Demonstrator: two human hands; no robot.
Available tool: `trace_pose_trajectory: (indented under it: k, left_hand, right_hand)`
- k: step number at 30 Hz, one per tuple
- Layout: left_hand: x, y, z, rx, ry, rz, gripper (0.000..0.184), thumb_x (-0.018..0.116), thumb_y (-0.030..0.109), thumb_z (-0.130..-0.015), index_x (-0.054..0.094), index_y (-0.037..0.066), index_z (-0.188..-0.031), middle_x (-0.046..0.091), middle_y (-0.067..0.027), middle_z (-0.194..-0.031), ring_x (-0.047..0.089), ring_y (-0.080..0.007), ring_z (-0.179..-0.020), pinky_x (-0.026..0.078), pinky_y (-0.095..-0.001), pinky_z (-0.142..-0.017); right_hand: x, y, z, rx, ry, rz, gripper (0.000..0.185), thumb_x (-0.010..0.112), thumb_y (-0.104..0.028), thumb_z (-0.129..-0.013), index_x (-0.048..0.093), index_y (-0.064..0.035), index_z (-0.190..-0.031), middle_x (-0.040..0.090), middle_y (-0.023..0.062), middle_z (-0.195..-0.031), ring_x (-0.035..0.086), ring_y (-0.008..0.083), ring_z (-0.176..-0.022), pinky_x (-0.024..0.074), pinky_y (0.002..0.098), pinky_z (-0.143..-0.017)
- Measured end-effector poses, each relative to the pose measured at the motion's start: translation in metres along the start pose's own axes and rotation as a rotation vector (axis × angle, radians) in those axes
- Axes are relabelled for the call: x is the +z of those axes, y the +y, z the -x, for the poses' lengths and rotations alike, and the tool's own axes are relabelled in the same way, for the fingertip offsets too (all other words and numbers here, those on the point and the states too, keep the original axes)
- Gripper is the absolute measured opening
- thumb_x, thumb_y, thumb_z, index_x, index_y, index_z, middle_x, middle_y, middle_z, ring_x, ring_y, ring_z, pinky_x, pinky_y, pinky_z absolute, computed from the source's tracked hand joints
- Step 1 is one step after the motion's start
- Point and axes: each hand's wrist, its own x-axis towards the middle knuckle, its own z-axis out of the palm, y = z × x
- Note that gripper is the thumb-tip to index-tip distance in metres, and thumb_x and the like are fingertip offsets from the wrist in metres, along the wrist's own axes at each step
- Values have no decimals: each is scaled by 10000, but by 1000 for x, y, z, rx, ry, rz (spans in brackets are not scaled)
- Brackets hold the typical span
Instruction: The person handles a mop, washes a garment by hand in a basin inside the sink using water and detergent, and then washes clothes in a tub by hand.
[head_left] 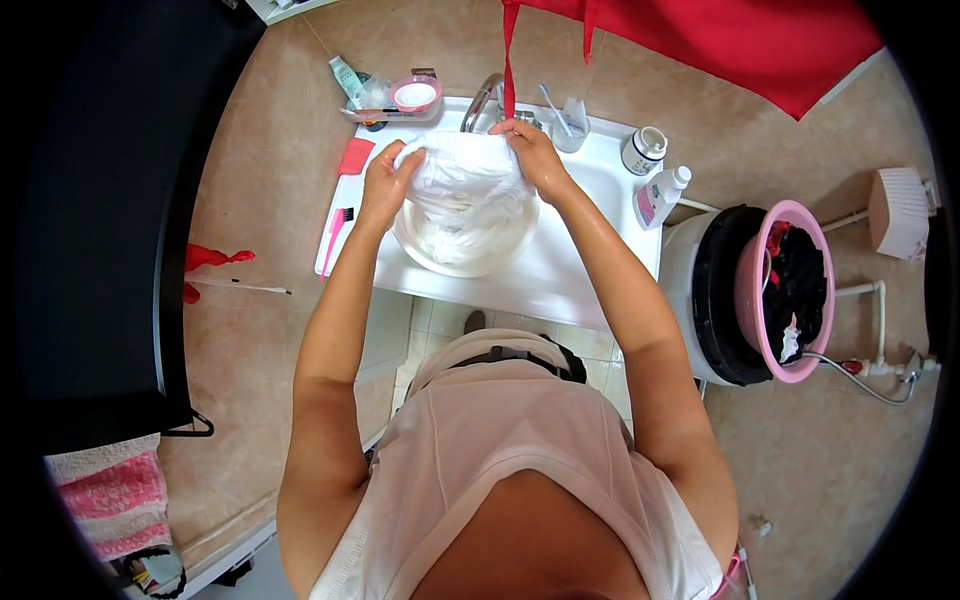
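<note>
A wet white cloth garment [465, 175] is stretched between my two hands above a round whitish basin [478, 268] in the sink. My left hand [388, 182] pinches its left upper corner. On the other side, my right hand [535, 158] grips the right upper corner, close to the tap [485, 100]. The garment's lower part hangs down into the basin, where whitish water or more wet fabric shows; I cannot tell which. What exactly the garment is cannot be made out.
The white sink [570, 270] carries a pink-handled brush [335, 240], a pink cloth [355, 156], a cup with toothbrush [572, 128], an open jar [645, 150] and a white bottle [660, 197]. At right, a pink basin [792, 375] holds dark clothes. Red fabric [700, 40] hangs above.
</note>
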Motion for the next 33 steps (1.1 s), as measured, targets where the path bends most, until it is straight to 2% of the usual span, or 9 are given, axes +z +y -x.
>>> trace_pose_trajectory:
  k: [6,13,19,22,25,27,29,31,33]
  left_hand:
    - [-1,30,1,331,83,-441,224,664,210,-847,584,2,-830,552,-28,-679,446,-72,-634,399,-248,-580]
    - [-15,20,-10,205,87,-410,183,655,179,-862,642,-1,-831,602,13,-737,506,-57,-685,410,-220,-620]
    - [-11,9,-1,232,137,-608,315,660,325,-835,623,14,-809,615,-137,-653,577,-245,-577,442,-338,-570]
    - [-2,-2,4,203,169,-796,385,592,425,-861,654,45,-848,637,-198,-711,615,-377,-660,473,-424,-600]
    - [21,-13,10,62,237,-873,444,516,490,-883,668,73,-887,635,-228,-725,620,-422,-717,482,-485,-643]
    - [39,-15,15,-28,192,-837,458,463,490,-906,669,83,-938,633,-254,-753,622,-430,-742,480,-505,-671]
    - [60,-30,19,-31,210,-802,442,450,476,-916,668,93,-954,633,-262,-762,620,-433,-746,480,-502,-676]
    - [82,-16,31,-160,43,-674,415,421,443,-930,666,110,-971,641,-244,-793,628,-412,-763,480,-495,-690]
    - [106,-35,46,126,37,-392,308,468,361,-921,663,126,-963,648,-197,-788,633,-378,-745,481,-468,-671]
  right_hand:
    - [-9,-43,10,31,-118,-71,251,593,-131,-841,598,-47,-1078,581,25,-1011,529,131,-950,397,252,-875]
    - [-30,-36,8,-69,-180,204,298,593,-22,-748,606,-14,-1045,583,40,-1030,542,138,-967,409,259,-890]
    - [-33,11,10,-127,33,207,196,627,-19,-728,645,-13,-923,615,108,-963,605,216,-943,465,313,-866]
    - [-25,19,18,-169,118,396,179,670,-40,-728,645,-30,-906,600,113,-969,603,259,-933,474,330,-842]
    - [-1,20,36,-345,255,606,215,721,-90,-724,625,-67,-916,558,116,-1052,574,294,-956,474,365,-802]
    - [23,14,51,-333,216,559,183,717,-97,-736,614,-53,-880,591,140,-946,599,306,-892,478,376,-761]
    - [47,8,70,-64,-9,343,162,700,-116,-763,601,-29,-855,618,157,-815,617,330,-792,480,392,-713]
    - [60,45,73,-21,-182,347,185,669,-173,-796,619,-18,-884,622,187,-723,620,342,-712,484,393,-680]
    - [67,112,70,81,-240,404,297,617,-262,-866,626,-13,-1028,655,179,-890,637,286,-809,493,350,-734]
